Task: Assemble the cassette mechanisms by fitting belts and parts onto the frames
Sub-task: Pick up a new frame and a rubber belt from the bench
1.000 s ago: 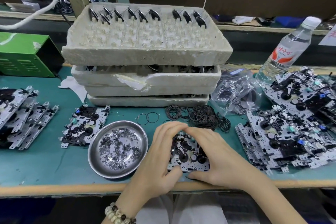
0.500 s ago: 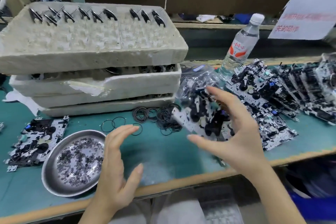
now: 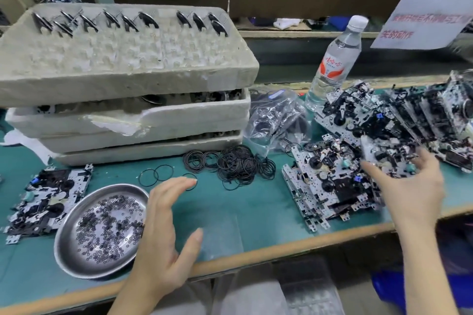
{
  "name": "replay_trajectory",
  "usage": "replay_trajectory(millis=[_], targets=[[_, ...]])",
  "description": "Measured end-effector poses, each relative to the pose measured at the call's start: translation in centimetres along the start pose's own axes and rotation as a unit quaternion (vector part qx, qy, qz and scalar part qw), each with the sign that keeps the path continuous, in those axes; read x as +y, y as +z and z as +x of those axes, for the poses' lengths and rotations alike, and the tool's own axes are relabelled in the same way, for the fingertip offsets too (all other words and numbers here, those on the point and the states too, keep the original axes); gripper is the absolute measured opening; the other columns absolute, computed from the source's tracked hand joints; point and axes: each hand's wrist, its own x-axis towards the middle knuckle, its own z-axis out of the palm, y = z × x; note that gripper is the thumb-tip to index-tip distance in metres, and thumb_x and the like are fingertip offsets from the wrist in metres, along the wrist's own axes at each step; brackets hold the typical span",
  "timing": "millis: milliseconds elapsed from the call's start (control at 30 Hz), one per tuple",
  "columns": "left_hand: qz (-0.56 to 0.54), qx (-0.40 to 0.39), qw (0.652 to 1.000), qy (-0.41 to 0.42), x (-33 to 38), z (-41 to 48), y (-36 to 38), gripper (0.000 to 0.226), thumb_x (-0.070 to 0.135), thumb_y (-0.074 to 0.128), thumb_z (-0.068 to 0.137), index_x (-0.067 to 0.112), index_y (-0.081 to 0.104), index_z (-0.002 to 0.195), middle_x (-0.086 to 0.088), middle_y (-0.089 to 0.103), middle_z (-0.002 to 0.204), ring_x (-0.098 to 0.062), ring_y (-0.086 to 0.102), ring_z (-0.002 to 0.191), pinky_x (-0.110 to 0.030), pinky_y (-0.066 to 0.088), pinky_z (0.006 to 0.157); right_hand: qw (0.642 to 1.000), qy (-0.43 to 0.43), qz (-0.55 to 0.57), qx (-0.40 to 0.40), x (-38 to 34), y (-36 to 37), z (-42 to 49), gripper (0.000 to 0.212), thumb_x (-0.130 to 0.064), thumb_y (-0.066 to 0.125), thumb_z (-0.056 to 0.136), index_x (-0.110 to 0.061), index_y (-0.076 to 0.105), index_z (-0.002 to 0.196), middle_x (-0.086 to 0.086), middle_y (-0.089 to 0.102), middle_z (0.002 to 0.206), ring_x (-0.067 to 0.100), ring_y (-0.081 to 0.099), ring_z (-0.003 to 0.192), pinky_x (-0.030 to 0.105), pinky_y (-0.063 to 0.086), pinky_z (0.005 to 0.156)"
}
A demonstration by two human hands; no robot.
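My right hand [image 3: 414, 192] grips a blurred cassette mechanism [image 3: 386, 156] between thumb and fingers, just above the pile of mechanisms [image 3: 330, 181] at the right of the green bench. My left hand [image 3: 163, 233] hovers open and holds nothing, palm turned inward, beside the steel bowl [image 3: 61, 238] of small black washers. A heap of black rubber belts [image 3: 238, 163] lies behind it, with two loose belts [image 3: 156, 175] to the left. One more mechanism [image 3: 46, 199] lies flat at the far left.
Three stacked foam trays [image 3: 128, 59] with metal discs fill the back left. A plastic bag of parts [image 3: 276, 120] and a water bottle [image 3: 335, 59] stand behind the pile. More mechanisms [image 3: 435, 115] are stacked at the far right. A paper sign [image 3: 432, 2] hangs above.
My right hand lifted the mechanism from the bench in front of me and carried it right to the pile. My left hand let go and stayed near the bowl. The view swung right.
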Motion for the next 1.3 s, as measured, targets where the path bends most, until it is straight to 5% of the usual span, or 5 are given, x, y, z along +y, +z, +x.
replay_trajectory(millis=[233, 433, 733, 1067, 1300], targets=[[0.007, -0.001, 1.0, -0.009, -0.5, -0.3, 0.1, 0.058, 0.023, 0.053, 0.084, 0.024, 0.04, 0.141, -0.004, 0.048, 0.138, -0.032, 0.046, 0.13, -0.054, 0.039, 0.106, 0.991, -0.043, -0.109, -0.062, -0.2, -0.6, 0.0, 0.098, -0.066, 0.064, 0.076, -0.008, 0.033, 0.148, 0.024, 0.042, 0.144, 0.043, 0.037, 0.132, 0.055, 0.029, 0.11], [0.026, -0.003, 1.0, -0.009, -0.5, -0.2, 0.2, 0.056, 0.023, 0.052, 0.086, 0.023, 0.04, 0.141, -0.001, 0.049, 0.138, -0.029, 0.046, 0.13, -0.049, 0.038, 0.107, 0.991, -0.135, 0.014, 0.019, -2.0, -2.3, -2.0, 0.073, -0.058, 0.051, 0.089, -0.008, 0.044, 0.141, 0.016, 0.047, 0.143, 0.032, 0.038, 0.135, 0.052, 0.03, 0.113], [0.064, 0.008, 0.998, -0.006, -0.4, -0.2, 0.3, 0.048, 0.022, 0.054, 0.089, 0.015, 0.046, 0.136, 0.001, 0.05, 0.133, -0.022, 0.046, 0.13, -0.032, 0.032, 0.112, 0.849, -0.526, -0.04, -0.025, -8.1, 5.5, -10.7, 0.02, -0.021, 0.072, 0.084, -0.008, 0.074, 0.098, 0.008, 0.068, 0.097, 0.033, 0.06, 0.095, 0.045, 0.044, 0.088], [0.053, 0.03, 0.996, -0.069, 1.9, 1.4, -1.9, 0.026, 0.021, 0.055, 0.091, 0.017, 0.063, 0.116, 0.006, 0.058, 0.116, -0.016, 0.053, 0.118, -0.022, 0.036, 0.102, 0.886, -0.454, -0.095, 0.003, -7.8, 10.2, -11.9, 0.004, -0.005, 0.075, 0.082, -0.006, 0.074, 0.085, 0.007, 0.07, 0.077, 0.032, 0.062, 0.075, 0.041, 0.049, 0.066], [0.399, 0.071, 0.898, -0.17, -0.7, 2.5, -9.7, 0.028, 0.031, 0.06, 0.092, 0.009, 0.069, 0.107, -0.006, 0.066, 0.104, -0.029, 0.054, 0.096, -0.041, 0.043, 0.083, 0.911, -0.403, 0.09, -0.017, -7.4, 9.1, -12.7, 0.008, -0.009, 0.076, 0.084, -0.004, 0.076, 0.09, 0.001, 0.072, 0.084, 0.011, 0.062, 0.079, 0.031, 0.05, 0.08]])
